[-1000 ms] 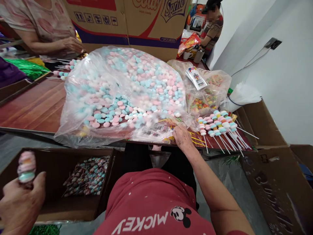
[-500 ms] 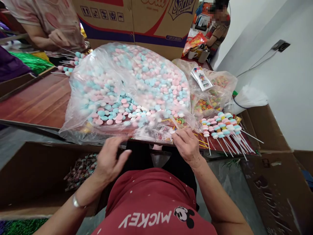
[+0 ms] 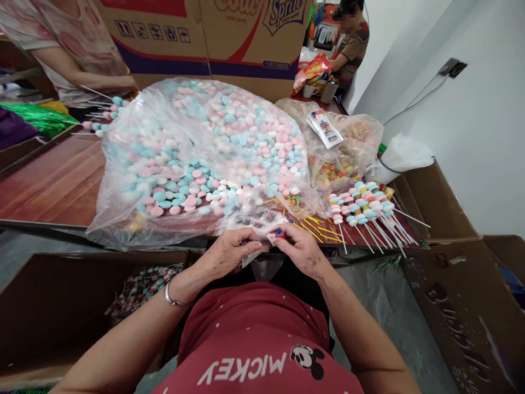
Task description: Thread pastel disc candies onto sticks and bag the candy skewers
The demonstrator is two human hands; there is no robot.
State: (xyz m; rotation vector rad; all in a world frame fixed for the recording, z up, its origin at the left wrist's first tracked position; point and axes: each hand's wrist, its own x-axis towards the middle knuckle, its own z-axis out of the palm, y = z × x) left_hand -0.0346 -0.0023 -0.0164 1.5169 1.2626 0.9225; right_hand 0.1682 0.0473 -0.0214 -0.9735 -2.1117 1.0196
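At the table's front edge my left hand (image 3: 232,251) and my right hand (image 3: 301,249) face each other. Between them is a clear printed wrapper (image 3: 268,235), pinched by the fingers of both. More printed wrappers (image 3: 250,219) lie just behind on the table. A large clear bag (image 3: 205,137) full of pink, blue and white candies covers the middle. Yellow ties (image 3: 324,230) are scattered right of my right hand, beside candy skewers (image 3: 361,205) on white sticks. Small ring candies (image 3: 293,202) show near the bag's mouth.
An open carton (image 3: 53,306) with finished-looking skewers (image 3: 139,287) stands low on the left. A big cardboard box (image 3: 229,44) rises behind the bag. Bags of ring candies (image 3: 336,169) and a card stack (image 3: 326,130) are at the right. Two people sit beyond the table.
My left hand has moved right and closed on the wrapper, which my right hand has drawn toward me. The view has shifted slightly. The person at the left has lowered a hand.
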